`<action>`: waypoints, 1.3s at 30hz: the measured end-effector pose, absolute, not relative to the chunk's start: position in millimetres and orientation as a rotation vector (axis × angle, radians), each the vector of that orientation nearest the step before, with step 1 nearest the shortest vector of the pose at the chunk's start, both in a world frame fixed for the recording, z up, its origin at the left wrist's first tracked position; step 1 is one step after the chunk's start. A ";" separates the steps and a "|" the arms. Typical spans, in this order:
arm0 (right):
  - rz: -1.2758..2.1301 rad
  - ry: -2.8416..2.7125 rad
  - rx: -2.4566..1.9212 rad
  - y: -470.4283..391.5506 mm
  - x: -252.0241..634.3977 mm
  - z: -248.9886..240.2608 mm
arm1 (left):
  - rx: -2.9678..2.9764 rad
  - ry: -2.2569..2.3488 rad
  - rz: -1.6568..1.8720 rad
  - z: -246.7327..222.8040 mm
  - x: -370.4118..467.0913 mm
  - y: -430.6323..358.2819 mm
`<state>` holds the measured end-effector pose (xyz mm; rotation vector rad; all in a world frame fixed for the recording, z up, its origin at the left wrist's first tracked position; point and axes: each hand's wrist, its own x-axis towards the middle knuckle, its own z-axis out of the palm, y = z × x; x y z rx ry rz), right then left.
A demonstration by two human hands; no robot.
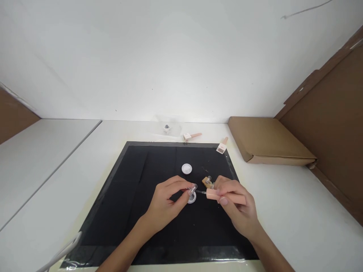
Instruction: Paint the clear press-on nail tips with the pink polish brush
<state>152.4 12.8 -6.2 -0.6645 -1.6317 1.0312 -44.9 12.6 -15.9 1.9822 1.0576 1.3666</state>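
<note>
My left hand (170,198) pinches a small, clear, shiny piece (193,189), perhaps a false nail, between thumb and fingers. Wrapped in the fingers of my right hand (238,206) is a nail polish brush (211,194) with a long pink cap-handle. Its thin tip points left and reaches close to the clear piece; whether they touch I cannot tell. Just below the piece sits a small round white jar (191,198), partly covered by my left fingers. A tan block (206,182) with clear shiny pieces on it lies behind my right hand, partly hidden.
A white round lid (186,169) rests on the black mat (159,226). Beyond it are two pink-capped bottles, one lying (187,136) and one at the mat's corner (221,147), and a clear plastic bag (167,128). A flat cardboard box (263,138) stands right; a white cable (65,249) runs front left.
</note>
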 end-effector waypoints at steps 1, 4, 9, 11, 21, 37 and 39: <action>1.031 -1.643 -0.681 12.3 152.6 -6.3 | 1.995 1.047 1.373 -16.3 -45.2 12.8; 1.036 -1.684 -0.697 11.1 152.7 -6.6 | 2.014 1.037 1.377 -16.6 -45.2 13.1; 0.983 -1.775 -0.682 12.9 151.3 -5.7 | 2.019 1.042 1.384 -17.5 -42.9 14.1; 0.967 -1.791 -0.692 14.1 151.1 -4.9 | 2.021 1.032 1.372 -18.2 -42.3 14.3; 0.891 -1.776 -0.755 15.8 153.5 -6.3 | 2.031 0.984 1.356 -18.1 -39.8 14.3; 0.935 -1.818 -0.755 11.9 153.8 -2.3 | 2.061 1.028 1.360 -23.2 -37.8 13.9; 0.911 -1.827 -0.800 12.4 153.3 -3.0 | 2.068 1.020 1.363 -23.7 -37.7 13.9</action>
